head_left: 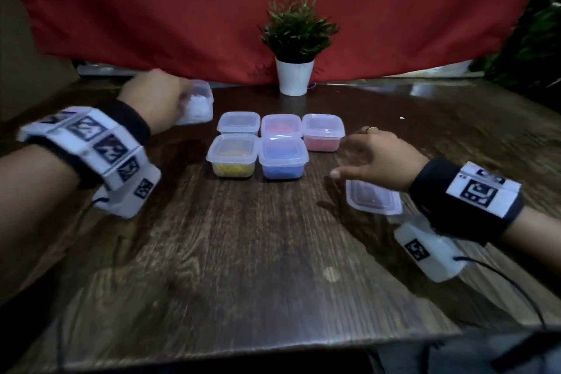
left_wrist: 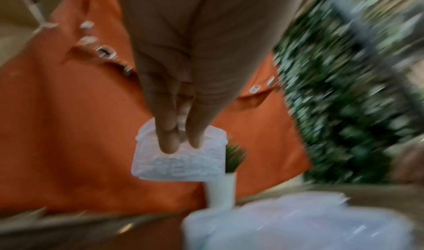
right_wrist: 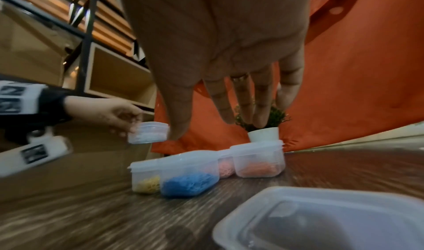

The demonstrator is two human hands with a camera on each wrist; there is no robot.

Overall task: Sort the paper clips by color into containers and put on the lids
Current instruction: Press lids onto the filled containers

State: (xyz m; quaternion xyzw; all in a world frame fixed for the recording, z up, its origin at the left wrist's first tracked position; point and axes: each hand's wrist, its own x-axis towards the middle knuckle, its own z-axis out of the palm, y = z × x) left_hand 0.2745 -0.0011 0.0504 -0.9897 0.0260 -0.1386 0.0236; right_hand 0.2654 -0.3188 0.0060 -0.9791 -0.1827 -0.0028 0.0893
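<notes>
Loose lid (head_left: 374, 199) under right hand (head_left: 383, 159); left hand (head_left: 154, 99) grips white-clip container (head_left: 198, 106).

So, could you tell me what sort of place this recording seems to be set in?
Probably a staged indoor tabletop set, not a working office: a dark wood-grain table backed by a hung red cloth with eyelets, a small potted plant as decoration, and open shelving beyond the cloth.

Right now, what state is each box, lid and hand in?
White-clip container: held off the table, no lid visible.
Yellow-clip container: lidded.
Blue-clip container: lidded.
Loose lid: on table.
Left hand: gripping white-clip container.
Right hand: open above lid.
</notes>
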